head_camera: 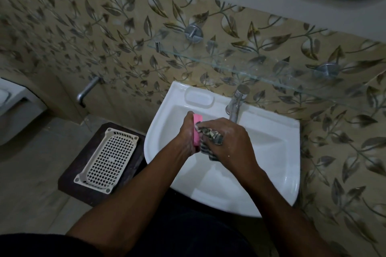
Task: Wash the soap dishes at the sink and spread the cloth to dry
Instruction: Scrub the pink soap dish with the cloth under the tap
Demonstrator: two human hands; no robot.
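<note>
Clearly mid-scrub, as seen from the head camera (only 1 view on offer). Left hand (186, 135) curled round a pink soap dish (196, 139), held on edge above the sink (271, 148) basin. Right hand (231, 142) bunched on the checked cloth (210, 132), pressing it against the dish's face. White flecks on both hands, probably suds, so likely a slick grip: could slip and clatter into the basin. Tap (236, 106) just beyond the knuckles, easy to knock on a hard stroke. White mesh tray (108, 158) well apart at the left, on a dark stool (69, 179).

Dim, murky light; blurred, warped edges.
</note>
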